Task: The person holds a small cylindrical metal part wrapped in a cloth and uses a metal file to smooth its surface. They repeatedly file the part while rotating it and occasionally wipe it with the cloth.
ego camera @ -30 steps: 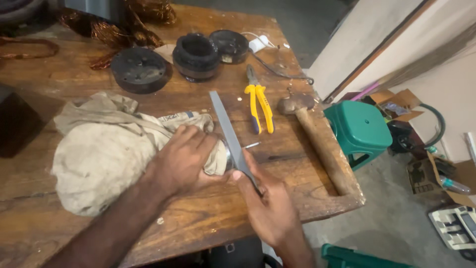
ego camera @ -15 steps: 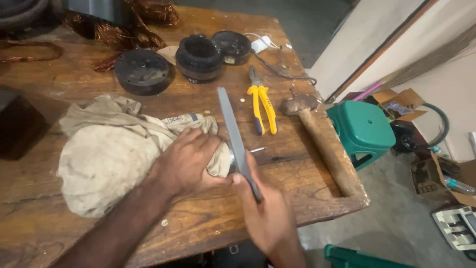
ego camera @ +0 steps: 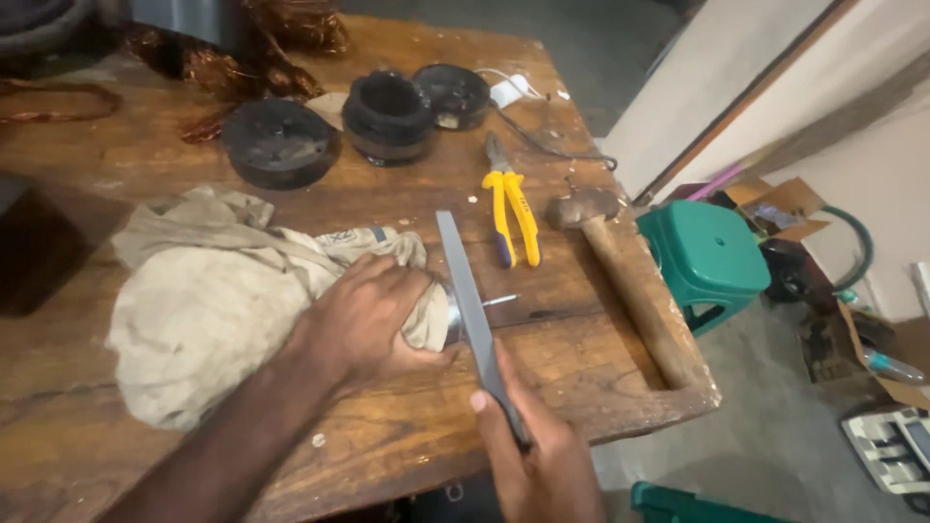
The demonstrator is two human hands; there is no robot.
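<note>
Steel file (ego camera: pixel 472 300) is the centre of this one, so everything below is placed off it. Head view only: the right hand (ego camera: pixel 538 460) sits at the file's near end, fingers wrapped tight around the handle end, thumb laid along the blade. The file runs diagonally away from that hand and lies across a small shiny metal part (ego camera: pixel 453 315) with a thin pin sticking out past the file on the far side. Just left of the file, the left hand (ego camera: pixel 373 320) is clamped down, fingers pressed together around a beige rag (ego camera: pixel 203 310) that wraps the metal part, holding it against the wooden bench (ego camera: pixel 601 358). Right of the file, near but not touching, are yellow pliers (ego camera: pixel 511 208), and a bit further right a hammer (ego camera: pixel 630 281) with a wooden handle. Beyond the file's tip sit three black round parts (ego camera: pixel 387 111). Off the bench, well right of the file, there's a green stool (ego camera: pixel 712 257).
</note>
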